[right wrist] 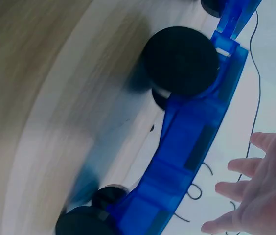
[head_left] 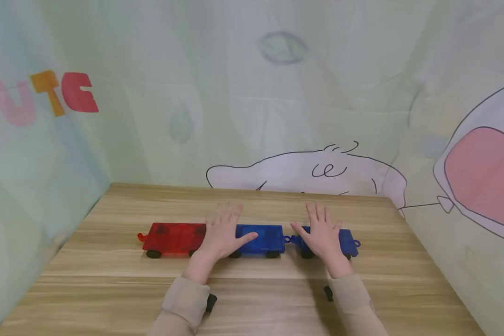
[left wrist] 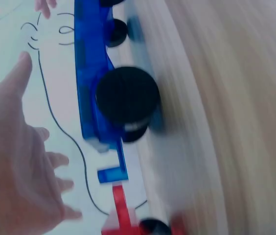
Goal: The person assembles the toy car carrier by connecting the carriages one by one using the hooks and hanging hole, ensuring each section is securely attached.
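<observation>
A row of toy wagons stands on black wheels. In the head view a translucent red wagon [head_left: 172, 237] is at the left, a blue wagon [head_left: 269, 235] in the middle and a second blue wagon [head_left: 347, 241] at the right. My left hand [head_left: 220, 237] is spread above the junction of the red and middle wagons, hiding it there; the left wrist view shows a blue coupling end [left wrist: 112, 175] close to a red bar [left wrist: 121, 203]. Over the right wagon, my right hand [head_left: 324, 237] has its fingers spread. Both wrist views show the hands apart from the wagons, holding nothing.
The wagons stand across a wood-grain table [head_left: 252, 303]. Behind it hangs a pale printed curtain [head_left: 235, 93] with letters, a balloon and a cartoon outline. Dark pieces [head_left: 210, 303] show beside the wrists.
</observation>
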Demonstrator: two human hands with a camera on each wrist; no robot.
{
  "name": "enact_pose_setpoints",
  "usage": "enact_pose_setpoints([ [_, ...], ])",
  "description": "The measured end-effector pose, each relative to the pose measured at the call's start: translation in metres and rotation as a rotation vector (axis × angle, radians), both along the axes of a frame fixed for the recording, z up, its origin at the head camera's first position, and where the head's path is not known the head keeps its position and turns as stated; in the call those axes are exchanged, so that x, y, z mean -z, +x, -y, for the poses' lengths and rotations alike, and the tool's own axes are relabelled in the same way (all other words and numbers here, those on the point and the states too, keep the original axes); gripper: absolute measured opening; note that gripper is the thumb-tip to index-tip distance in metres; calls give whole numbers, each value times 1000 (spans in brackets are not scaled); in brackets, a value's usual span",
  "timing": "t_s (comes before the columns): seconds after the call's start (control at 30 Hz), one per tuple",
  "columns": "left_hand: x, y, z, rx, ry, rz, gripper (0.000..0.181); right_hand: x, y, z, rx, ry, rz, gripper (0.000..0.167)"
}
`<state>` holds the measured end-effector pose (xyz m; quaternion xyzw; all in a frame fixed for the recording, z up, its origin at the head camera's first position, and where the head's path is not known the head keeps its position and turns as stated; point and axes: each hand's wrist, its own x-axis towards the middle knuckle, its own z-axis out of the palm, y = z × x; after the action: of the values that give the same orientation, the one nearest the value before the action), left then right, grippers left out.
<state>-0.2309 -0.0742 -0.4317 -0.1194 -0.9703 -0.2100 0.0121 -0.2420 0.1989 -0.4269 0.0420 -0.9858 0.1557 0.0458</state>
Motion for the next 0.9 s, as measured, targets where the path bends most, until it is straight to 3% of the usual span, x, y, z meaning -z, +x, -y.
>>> enact_pose_setpoints([
  [0.13, -1, -4, -7, 75, 48, 20, 102, 2, -1, -8, -23, -45, -3, 90],
  [0.3, -3, -7, -15, 159, 185, 76, 110, 0, -1, -26, -75, -174, -14, 91],
  [0.43, -3, -8, -20, 178, 253, 129, 120, -2, -1, -47, -114, -286, 7, 91],
  [0.63, -1, -10, -25, 165, 304, 171, 119, -1, 2, -80, -188, -378, 41, 85],
  [0.73, -1, -12, -26, 165, 321, 183, 116, 2, 2, -93, -227, -389, 39, 82],
  [0.9, 0, -16, -30, 223, 315, 171, 112, 5, 1, -103, -277, -341, 15, 76],
])
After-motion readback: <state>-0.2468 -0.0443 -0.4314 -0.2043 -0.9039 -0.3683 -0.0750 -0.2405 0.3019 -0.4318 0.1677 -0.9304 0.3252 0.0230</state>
